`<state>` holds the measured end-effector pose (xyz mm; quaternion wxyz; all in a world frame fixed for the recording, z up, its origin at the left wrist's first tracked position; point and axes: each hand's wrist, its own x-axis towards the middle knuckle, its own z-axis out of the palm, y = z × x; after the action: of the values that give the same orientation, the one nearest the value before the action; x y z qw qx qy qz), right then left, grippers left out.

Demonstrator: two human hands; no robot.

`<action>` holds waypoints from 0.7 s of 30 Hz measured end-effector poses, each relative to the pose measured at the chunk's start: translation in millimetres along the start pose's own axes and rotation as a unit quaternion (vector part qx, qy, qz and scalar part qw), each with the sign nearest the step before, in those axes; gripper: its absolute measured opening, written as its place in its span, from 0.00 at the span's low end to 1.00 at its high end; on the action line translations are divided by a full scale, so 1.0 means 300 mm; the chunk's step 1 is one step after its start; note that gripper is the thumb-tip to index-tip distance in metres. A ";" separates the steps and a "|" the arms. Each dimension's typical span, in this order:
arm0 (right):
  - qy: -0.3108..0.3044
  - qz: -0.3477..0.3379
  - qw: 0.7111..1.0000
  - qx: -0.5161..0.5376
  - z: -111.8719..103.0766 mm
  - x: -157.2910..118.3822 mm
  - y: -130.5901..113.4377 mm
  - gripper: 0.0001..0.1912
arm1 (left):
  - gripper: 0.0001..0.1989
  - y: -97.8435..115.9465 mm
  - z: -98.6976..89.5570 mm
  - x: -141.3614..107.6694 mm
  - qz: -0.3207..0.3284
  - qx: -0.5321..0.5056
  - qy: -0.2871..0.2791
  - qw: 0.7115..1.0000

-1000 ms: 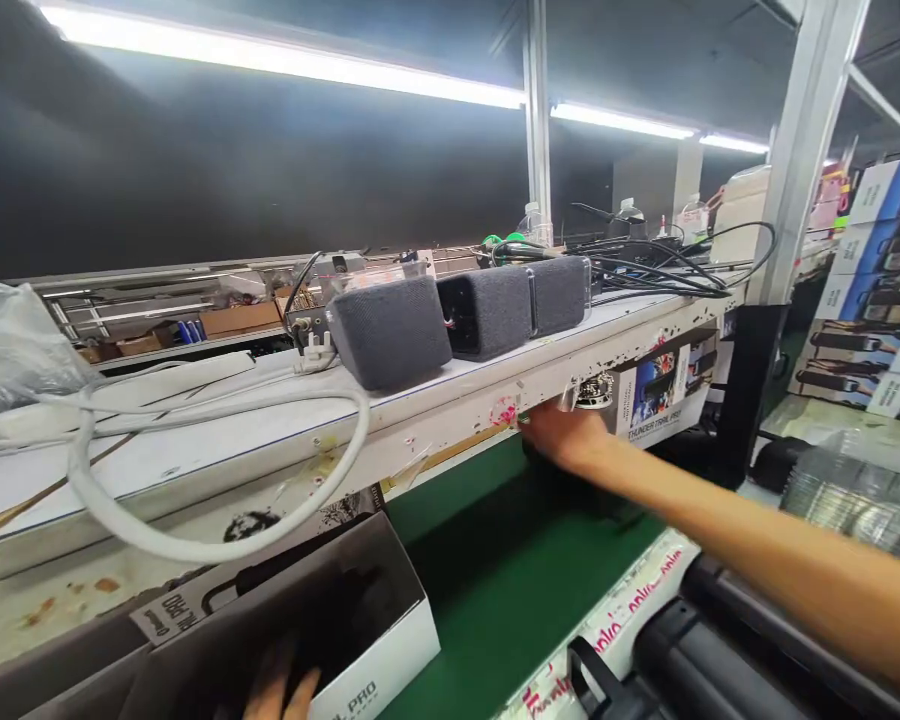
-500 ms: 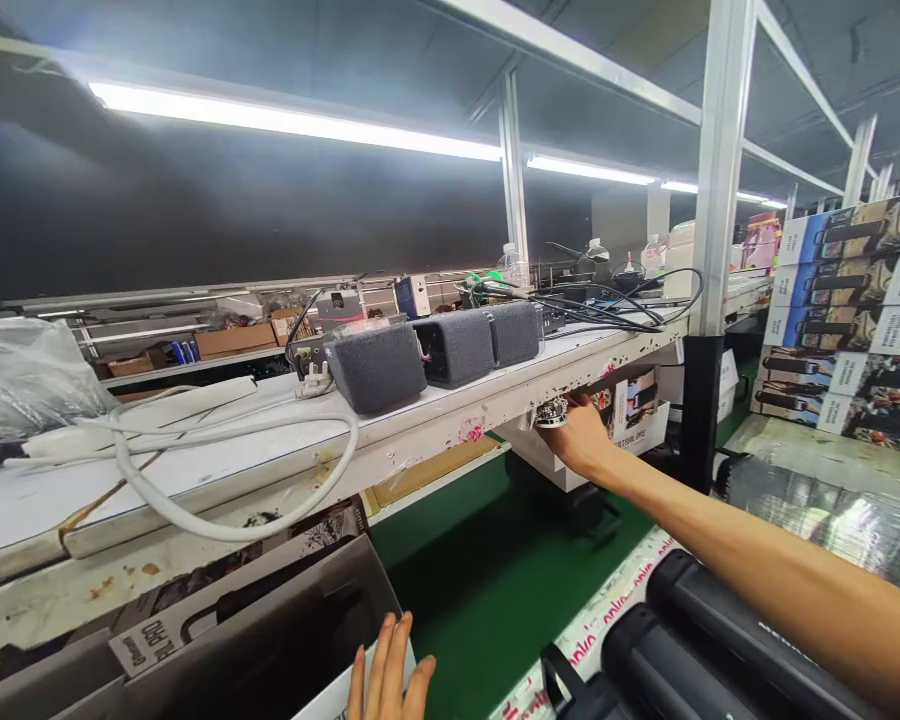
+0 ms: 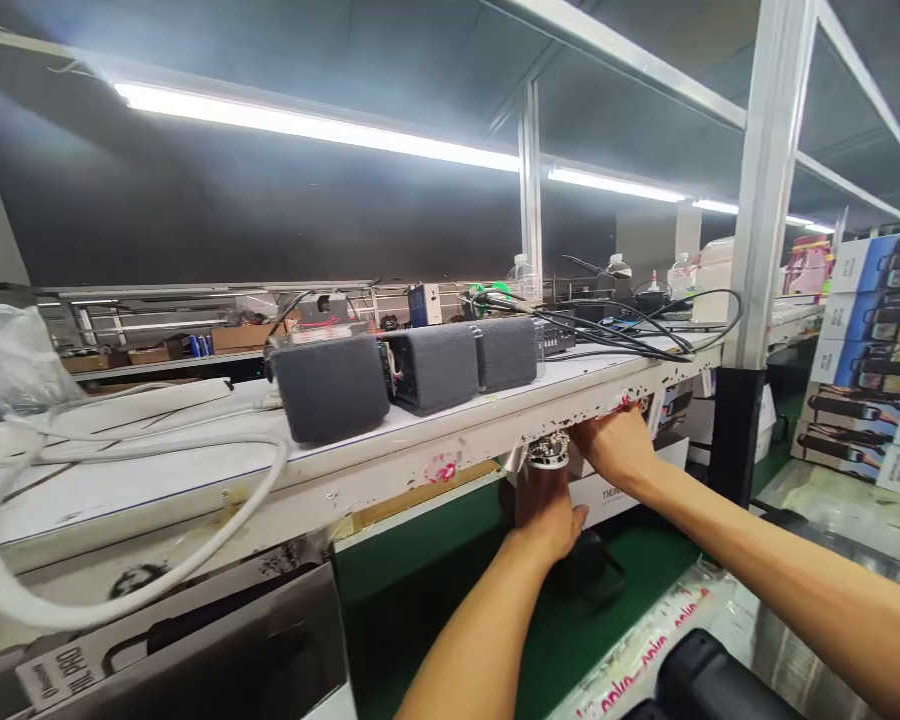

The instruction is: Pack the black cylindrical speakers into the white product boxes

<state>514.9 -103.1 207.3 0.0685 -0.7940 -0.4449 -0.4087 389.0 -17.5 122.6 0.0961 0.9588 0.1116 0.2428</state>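
Note:
Under the front edge of a white workbench shelf point(image 3: 390, 480), my left hand point(image 3: 547, 520) wraps a dark cylinder with a round metal top point(image 3: 547, 452). My right hand point(image 3: 615, 447) sits just right of that metal top, its fingers against it and the shelf edge. Whether it grips the part is hidden. Three grey fabric-covered speaker boxes stand on the shelf above, and the nearest point(image 3: 328, 388) has a clear plastic piece behind it. The lower part of the cylinder is hidden by my left hand.
A tangle of black cables point(image 3: 615, 335) lies on the shelf's far end. A white cable point(image 3: 217, 570) loops at left. An open dark box point(image 3: 195, 645) sits bottom left, a green mat point(image 3: 412, 610) runs below, a black cylindrical speaker point(image 3: 709, 685) lies bottom right, and printed boxes point(image 3: 870, 360) are stacked at right.
My left hand has moved from the dark box up to the cylinder under the shelf edge and closed on it. My right hand has shifted right, and the view has turned slightly.

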 end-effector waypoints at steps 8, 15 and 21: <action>-0.081 0.024 0.996 -0.010 -0.019 -0.039 0.056 0.16 | 0.22 -0.013 0.075 0.066 -0.048 0.026 -0.019 0.998; -0.090 0.045 0.995 0.008 -0.091 -0.050 0.034 0.13 | 0.15 -0.083 -0.143 -0.151 -0.102 0.067 0.004 0.992; -0.071 0.024 0.997 0.033 -0.094 -0.053 0.000 0.13 | 0.09 -0.207 -0.293 -0.603 -0.178 0.085 0.029 0.980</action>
<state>494.0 -126.9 214.6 0.0725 -0.8287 -0.4430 -0.3344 180.7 6.4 103.4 0.0527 0.9210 0.3029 0.2392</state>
